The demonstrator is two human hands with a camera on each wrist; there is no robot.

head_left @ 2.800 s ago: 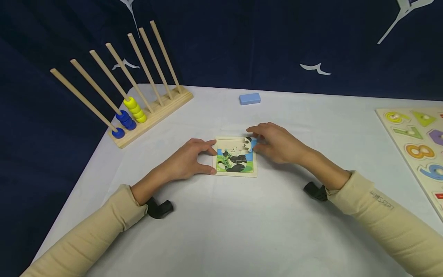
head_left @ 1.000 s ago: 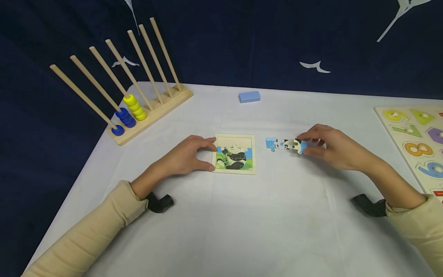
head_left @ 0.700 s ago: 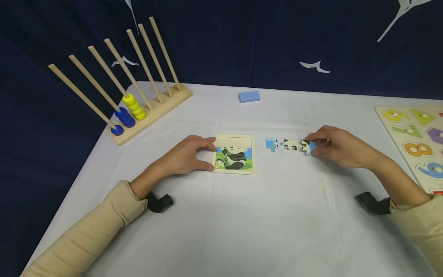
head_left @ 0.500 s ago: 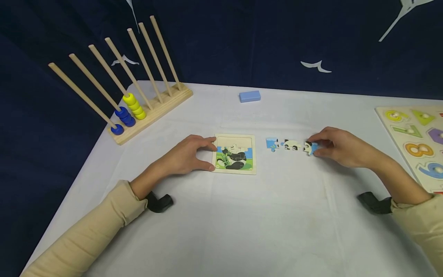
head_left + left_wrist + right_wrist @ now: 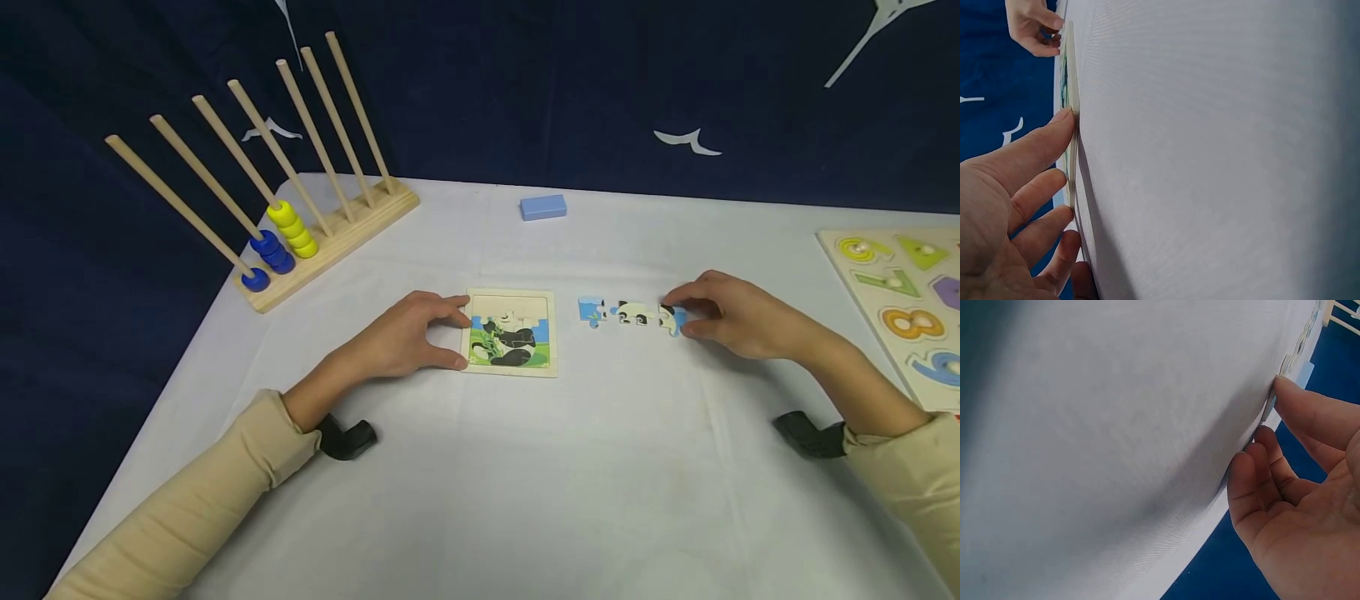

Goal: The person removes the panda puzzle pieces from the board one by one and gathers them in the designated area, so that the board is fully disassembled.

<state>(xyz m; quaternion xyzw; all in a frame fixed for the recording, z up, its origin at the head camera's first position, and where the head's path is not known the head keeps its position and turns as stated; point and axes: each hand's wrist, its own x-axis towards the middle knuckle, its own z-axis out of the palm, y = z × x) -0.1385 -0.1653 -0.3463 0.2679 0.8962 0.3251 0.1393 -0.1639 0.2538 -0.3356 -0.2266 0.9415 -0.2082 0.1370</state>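
A small square panda puzzle board [image 5: 510, 372] lies on the white table, its upper part showing bare wood. My left hand [image 5: 408, 337] touches the board's left edge with thumb and fingertips, fingers fairly straight; the left wrist view shows the thumb [image 5: 1054, 134] against the rim. To the right of the board, my right hand [image 5: 738, 317] pinches a blue, black and white puzzle piece [image 5: 667, 322] at table level. Next to it in a row lie a panda-face piece [image 5: 632, 313] and a blue piece [image 5: 591, 309]. In the right wrist view the fingers partly hide the held piece.
A wooden peg rack [image 5: 337, 242] with blue and yellow beads stands at back left. At the back lies a blue block [image 5: 543, 207]. A number-and-shape board [image 5: 892, 283] lies at the right edge. A dark curtain [image 5: 480, 92] hangs behind the table.
My right hand has carried the piece from the board's upper right rightward to the end of the row, then shifted it slightly there. The left hand has stayed at the board's left edge.
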